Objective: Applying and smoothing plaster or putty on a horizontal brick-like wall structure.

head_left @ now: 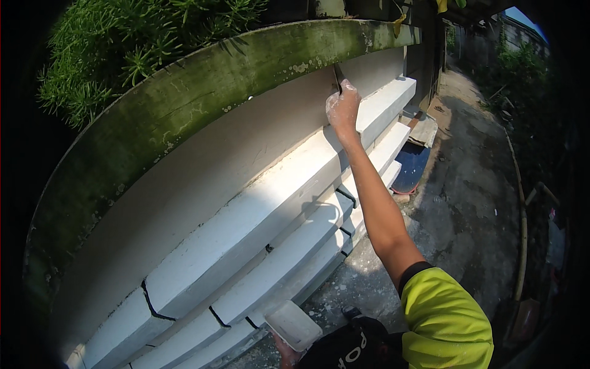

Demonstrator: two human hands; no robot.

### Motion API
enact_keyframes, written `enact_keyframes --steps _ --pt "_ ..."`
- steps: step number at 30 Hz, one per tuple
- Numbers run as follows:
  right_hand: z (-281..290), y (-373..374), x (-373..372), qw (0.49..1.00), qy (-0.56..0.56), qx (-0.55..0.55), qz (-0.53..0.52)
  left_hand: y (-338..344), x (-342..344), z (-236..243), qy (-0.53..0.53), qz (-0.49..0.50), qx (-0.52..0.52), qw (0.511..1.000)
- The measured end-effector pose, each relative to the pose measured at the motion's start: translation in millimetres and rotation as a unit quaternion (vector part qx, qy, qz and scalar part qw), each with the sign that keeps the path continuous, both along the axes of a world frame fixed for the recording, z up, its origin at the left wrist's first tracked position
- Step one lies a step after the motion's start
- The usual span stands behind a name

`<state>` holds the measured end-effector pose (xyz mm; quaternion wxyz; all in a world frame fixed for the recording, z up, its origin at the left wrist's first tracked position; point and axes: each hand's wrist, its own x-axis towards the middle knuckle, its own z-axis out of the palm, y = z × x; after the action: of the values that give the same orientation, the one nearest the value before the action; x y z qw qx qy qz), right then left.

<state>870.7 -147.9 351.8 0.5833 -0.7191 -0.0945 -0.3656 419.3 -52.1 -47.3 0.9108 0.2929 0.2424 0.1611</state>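
My right hand [343, 111], flecked with white, is raised on a stretched arm against the pale wall under the mossy ledge. Its fingers are closed round a thin dark tool [338, 74], whose tip reaches up near the ledge's underside; whether it is a brush or a blade I cannot tell. Low in the view, my left hand [286, 353] grips a shallow rectangular whitish container [294, 326] with rounded corners, close to my body. The white stepped ledges [246, 215] run along the wall between my hands, with dark gaps between some of their blocks.
A green-stained concrete ledge [203, 80] overhangs the wall, with leafy plants [135, 49] above it. Beyond the steps stands a dark blue container [412, 167] with a board on top. A concrete path [467, 184] runs along the right, beside a pole and greenery.
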Motion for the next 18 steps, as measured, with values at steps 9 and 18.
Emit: enact_keyframes --steps 9,18 --pt "-70 11 -112 0.887 -0.242 -0.097 0.382 1 15 -3 -0.006 0.006 0.004 1.000" --pt "-9 -17 37 0.973 -0.195 -0.109 -0.062 -15 26 -2 0.000 -0.021 0.002 1.000"
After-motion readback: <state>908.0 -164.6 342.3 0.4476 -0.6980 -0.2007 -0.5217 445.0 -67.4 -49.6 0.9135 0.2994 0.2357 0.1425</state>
